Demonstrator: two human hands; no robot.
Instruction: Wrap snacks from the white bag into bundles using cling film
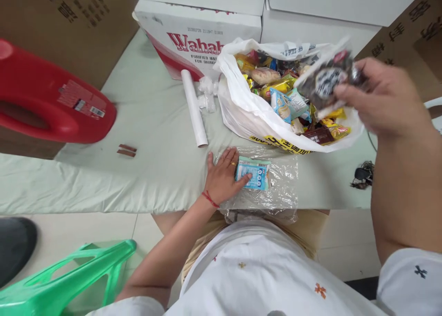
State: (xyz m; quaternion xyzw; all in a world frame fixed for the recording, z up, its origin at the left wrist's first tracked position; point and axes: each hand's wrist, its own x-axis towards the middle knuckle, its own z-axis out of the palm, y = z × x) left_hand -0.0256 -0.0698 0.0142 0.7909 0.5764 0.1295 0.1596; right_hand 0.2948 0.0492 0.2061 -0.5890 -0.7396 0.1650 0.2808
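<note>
My left hand [224, 175] lies flat with fingers spread on a clear plastic bag [285, 178] at the table's front edge. Its thumb rests on a light blue snack packet [253, 173] that lies on the clear bag. In my right hand [383, 93] is a dark snack packet [329, 81] with a white label, pinched between thumb and fingers and slightly blurred. That packet is held over the right side of a white plastic bag [238, 109] full of wrapped snacks in yellow, blue and brown.
White cartons [200, 40] stand behind the bag. A white roll [194, 108] and crumpled clear plastic [207, 95] lie left of it. Further left are a red jug [51, 100] and brown strips [127, 150]. A dark tangled item [363, 175] lies right; a green stool [69, 279] stands below.
</note>
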